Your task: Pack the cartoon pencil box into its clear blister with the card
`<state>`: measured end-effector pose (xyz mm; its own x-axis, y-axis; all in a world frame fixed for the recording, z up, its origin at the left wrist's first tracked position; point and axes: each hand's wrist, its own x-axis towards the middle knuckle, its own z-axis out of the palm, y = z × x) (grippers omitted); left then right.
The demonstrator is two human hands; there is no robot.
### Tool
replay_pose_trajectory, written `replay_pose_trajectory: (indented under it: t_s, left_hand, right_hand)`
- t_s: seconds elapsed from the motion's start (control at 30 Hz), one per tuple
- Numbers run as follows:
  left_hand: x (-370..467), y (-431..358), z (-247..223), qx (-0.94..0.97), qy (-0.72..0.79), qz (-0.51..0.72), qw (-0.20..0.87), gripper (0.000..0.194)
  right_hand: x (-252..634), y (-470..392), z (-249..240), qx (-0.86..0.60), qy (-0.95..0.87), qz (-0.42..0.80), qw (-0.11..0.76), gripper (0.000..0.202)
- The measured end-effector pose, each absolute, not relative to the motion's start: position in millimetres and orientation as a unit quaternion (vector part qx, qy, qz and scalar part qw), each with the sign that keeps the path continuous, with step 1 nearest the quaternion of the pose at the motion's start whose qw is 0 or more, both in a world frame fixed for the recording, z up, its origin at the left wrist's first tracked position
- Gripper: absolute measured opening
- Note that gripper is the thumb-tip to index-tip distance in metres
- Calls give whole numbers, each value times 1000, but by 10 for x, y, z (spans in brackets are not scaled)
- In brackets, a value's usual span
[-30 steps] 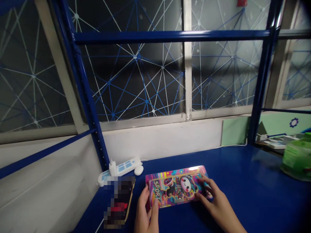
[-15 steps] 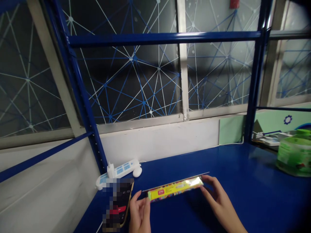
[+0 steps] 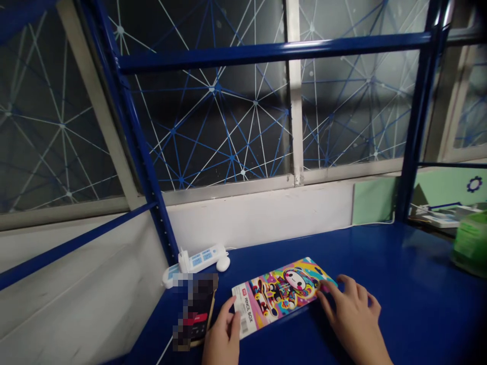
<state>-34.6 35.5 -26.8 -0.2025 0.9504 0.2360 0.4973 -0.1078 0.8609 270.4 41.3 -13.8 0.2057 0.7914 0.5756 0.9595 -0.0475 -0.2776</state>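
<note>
Just right of the phone (image 3: 205,306), the box (image 3: 281,294) slants across the blue desk (image 3: 403,289), its left end nearer than its right; whether it rests there or is held slightly clear, I cannot tell. Its upper side shows a white-faced cartoon figure on a many-coloured ground, with a white band reading PENCIL BOX and a barcode at the end nearest the phone. The left hand (image 3: 222,332), just beside the phone, grips that end between thumb and fingers. The right hand (image 3: 352,309), farther from the phone, has its fingers bent and takes hold of the opposite end of the box. Behind the phone lies a white power strip (image 3: 205,257) with a plug (image 3: 184,261) in it, and a white oval object (image 3: 223,263) sits beside the strip's right end. Well to the phone's right stands a green tub (image 3: 472,243), partly cut off. Beyond the phone, past the desk's far edge, rise a white wall (image 3: 262,215), a blue frame (image 3: 274,51) and a window (image 3: 213,121) patterned with white and blue lines
</note>
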Motion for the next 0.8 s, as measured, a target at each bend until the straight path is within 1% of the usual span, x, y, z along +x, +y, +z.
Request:
replay_pose_trajectory:
  t_s: [0.03, 0.07, 0.13, 0.23, 0.3, 0.37, 0.47, 0.6, 0.63, 0.7, 0.77, 0.8]
  left_hand:
    - [-317, 349, -269, 583, 627, 462, 232, 62]
    - [-292, 341, -263, 583, 632, 459, 224, 60]
    - [-262, 323, -234, 582, 639, 453, 218, 59]
    - [-276, 303, -159, 595, 624, 453, 226, 57]
    - [-300, 294, -114, 607, 610, 450, 239, 57]
    - [-314, 287, -89, 615, 602, 444, 249, 58]
    - [-312, 278, -97, 621, 605, 438, 238, 57]
    - [-346, 291, -157, 622, 621, 423, 219, 51]
    - [-361, 301, -165, 628, 625, 419, 197, 49]
    - [-365, 319, -137, 644, 638, 407, 118, 46]
    - [-289, 322, -21, 653, 658, 373, 23, 47]
    - [-210, 317, 70, 657, 671, 343, -7, 48]
  right_hand:
    - [2588, 389, -89, -693, -638, -145, 304, 32]
    - [2450, 369, -40, -665, -673, -130, 298, 33]
    - [2136, 342, 44, -568, -776, -35, 271, 38]
    - [1719, 353, 111, -440, -870, 98, 198, 64]
    - [1599, 392, 125, -417, -884, 131, 168, 76]
    - [1655, 445, 133, -430, -880, 138, 149, 75]
    - [2018, 530, 138, -482, -857, 120, 138, 66]
    - [2637, 639, 82, -532, -828, 52, 169, 48]
    - [2750, 665, 49, -533, -828, 33, 173, 47]
    - [2884, 719, -34, -520, -836, -12, 176, 46]
    - [2901, 774, -127, -493, -849, -80, 176, 48]
    - [2878, 800, -171, -478, -853, -113, 175, 50]
